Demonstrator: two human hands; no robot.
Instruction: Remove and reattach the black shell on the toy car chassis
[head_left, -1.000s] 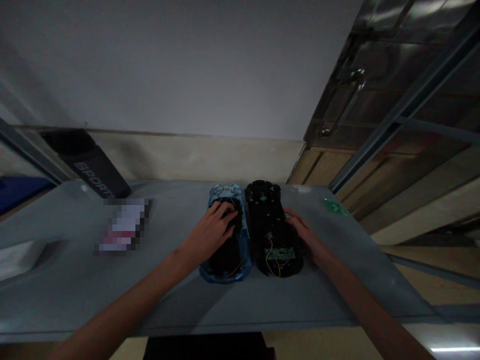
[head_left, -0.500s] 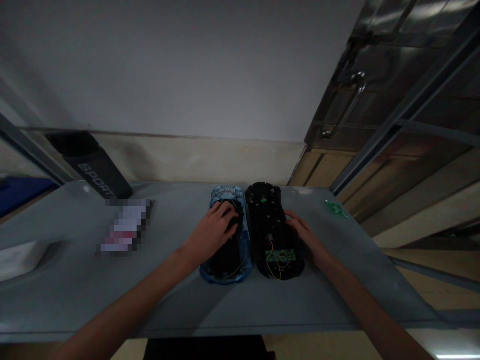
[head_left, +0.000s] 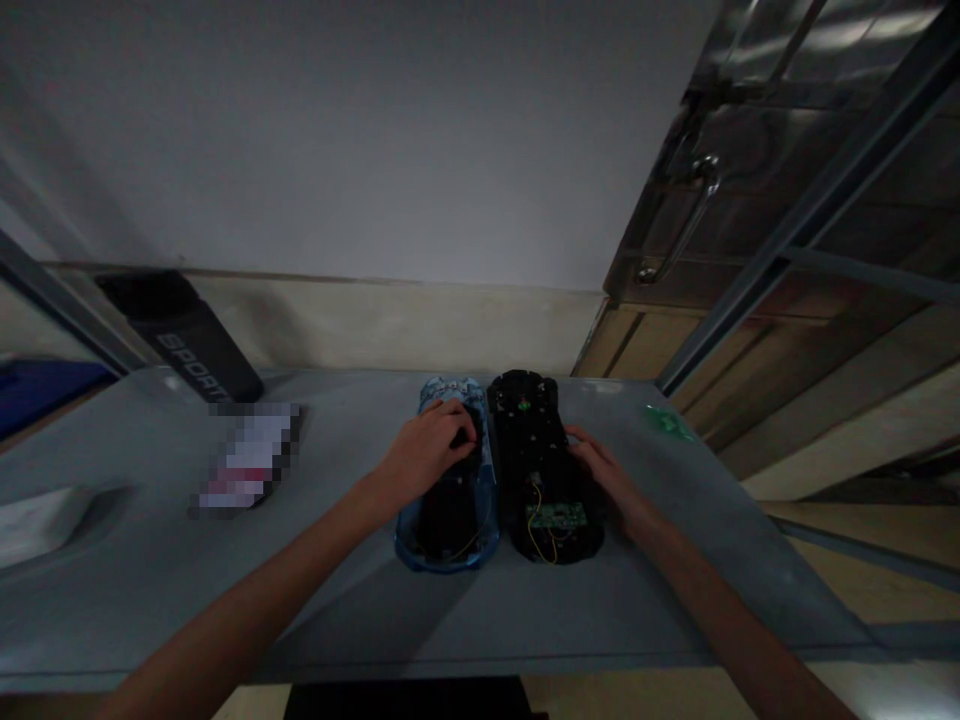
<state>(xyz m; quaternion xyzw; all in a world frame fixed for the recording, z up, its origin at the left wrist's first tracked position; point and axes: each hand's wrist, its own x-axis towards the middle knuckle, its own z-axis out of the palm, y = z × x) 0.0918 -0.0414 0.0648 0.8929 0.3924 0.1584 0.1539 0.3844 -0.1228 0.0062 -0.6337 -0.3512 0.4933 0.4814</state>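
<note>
A blue toy car body [head_left: 486,515] lies upside down on the table, its dark hollow inside facing up. My left hand [head_left: 433,440] reaches into it from the left, thumb and fingers pinched together; what sits between them is hidden. Alongside, to the right, lies a black toy car chassis [head_left: 534,440]. It carries a green circuit board [head_left: 559,515] and a yellow wire [head_left: 530,515] near its close end. My right hand [head_left: 604,470] holds the chassis along its right edge, fingers against the side.
On the grey table [head_left: 352,620], a dark bottle [head_left: 202,345] marked SPORT and a blurred-out phone-like item [head_left: 251,455] lie to the left. A white object [head_left: 41,520] is at the far left. Small green pieces [head_left: 670,422] rest at right. Behind stands a wall [head_left: 375,150].
My left hand's fingers have drawn closer together over the inside of the blue body. My right hand stays at the chassis edge. The whole view has shifted slightly.
</note>
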